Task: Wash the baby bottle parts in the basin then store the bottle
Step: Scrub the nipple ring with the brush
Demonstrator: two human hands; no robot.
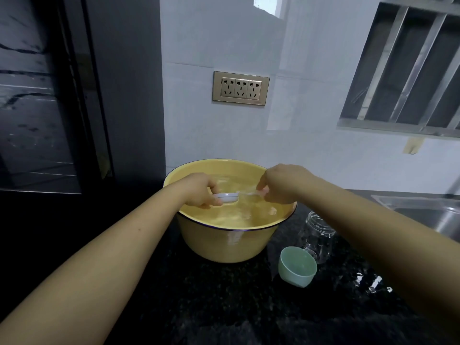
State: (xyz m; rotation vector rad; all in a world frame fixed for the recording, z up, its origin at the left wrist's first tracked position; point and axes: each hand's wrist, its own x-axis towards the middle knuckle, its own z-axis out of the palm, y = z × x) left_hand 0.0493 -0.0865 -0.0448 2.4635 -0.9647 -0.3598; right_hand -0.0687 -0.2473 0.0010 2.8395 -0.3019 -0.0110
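- yellow basin [224, 245] sits on the black tabletop [199, 307], water inside.
- left hand [200, 189] over the basin's left side, fingers curled round a white bottle ring [227, 196] at the water surface.
- right hand [281, 185] over the basin's right side, fingers pinching a clear part [251, 193] beside the ring; too blurred to identify.
- clear bottle [317, 239] just right of the basin.
- green cap [297, 267] at the basin's front right, near it.

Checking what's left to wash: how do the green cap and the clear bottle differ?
The cap is opaque green; the bottle is clear. The cap is squat, the bottle longer. The cap shows whole; an arm partly hides the bottle. Both are outside the basin, on the counter.
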